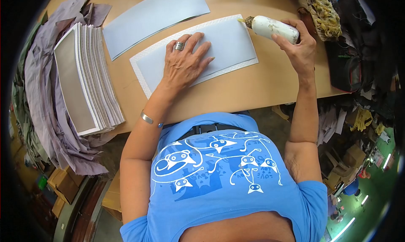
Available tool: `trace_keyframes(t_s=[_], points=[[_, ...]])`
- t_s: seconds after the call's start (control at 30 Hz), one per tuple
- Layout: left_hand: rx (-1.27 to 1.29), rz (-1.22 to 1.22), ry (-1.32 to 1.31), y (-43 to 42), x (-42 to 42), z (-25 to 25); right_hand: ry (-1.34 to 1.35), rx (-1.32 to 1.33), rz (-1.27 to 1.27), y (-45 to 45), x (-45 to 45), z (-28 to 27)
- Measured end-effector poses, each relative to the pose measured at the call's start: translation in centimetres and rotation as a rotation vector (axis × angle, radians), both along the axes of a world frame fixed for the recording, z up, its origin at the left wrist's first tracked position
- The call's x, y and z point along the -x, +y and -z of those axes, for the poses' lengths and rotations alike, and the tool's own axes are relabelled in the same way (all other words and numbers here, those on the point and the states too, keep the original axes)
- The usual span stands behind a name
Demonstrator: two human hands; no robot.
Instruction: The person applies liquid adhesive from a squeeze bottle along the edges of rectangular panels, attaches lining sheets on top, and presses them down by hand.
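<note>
My left hand (184, 61) lies with fingers apart on a pale blue panel (231, 43), pressing it to the table. Beneath that panel is a slightly larger white patterned sheet (140, 76), whose border shows around it. My right hand (303, 48) is wrapped round a white squeeze bottle (270, 27), tilted on its side. The bottle's narrow yellowish nozzle points left, at the upper right corner of the white sheet. Whether the tip touches the sheet, I cannot tell.
Another pale blue panel (156, 16) lies behind on the brown table (228, 97). To the left, a fanned stack of white-edged panels (78, 81) sits beside draped grey-purple cloth (44, 94). A yellow-crusted block (324, 15) and a dark bag (348, 69) are at the right edge.
</note>
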State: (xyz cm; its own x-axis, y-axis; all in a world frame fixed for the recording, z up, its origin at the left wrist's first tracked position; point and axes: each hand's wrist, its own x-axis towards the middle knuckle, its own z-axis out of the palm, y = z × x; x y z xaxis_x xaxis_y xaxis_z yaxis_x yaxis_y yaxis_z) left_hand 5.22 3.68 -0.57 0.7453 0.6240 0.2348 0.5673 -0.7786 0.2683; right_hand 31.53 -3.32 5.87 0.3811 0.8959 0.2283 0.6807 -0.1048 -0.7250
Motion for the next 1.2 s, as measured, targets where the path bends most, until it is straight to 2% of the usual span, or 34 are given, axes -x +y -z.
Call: trace_keyframes(t_s=[0.23, 0.63, 0.73, 1.2], points=[[0.027, 0.008, -0.109, 0.5, -2.0, 1.0, -0.127, -0.016, -0.079, 0.1, 0.4, -0.5], [-0.083, 0.052, 0.010, 0.8, -1.9, 0.6, -0.093, 0.059, -0.063, 0.1, 0.5, -1.2], [-0.067, 0.048, 0.024, 0.8, -2.0, 0.4, -0.164, -0.036, -0.134, 0.0, 0.3, -1.2], [-0.036, 0.038, 0.070, 0.8, -2.1, 0.0, -0.043, 0.078, -0.019, -0.2, 0.5, -1.9]])
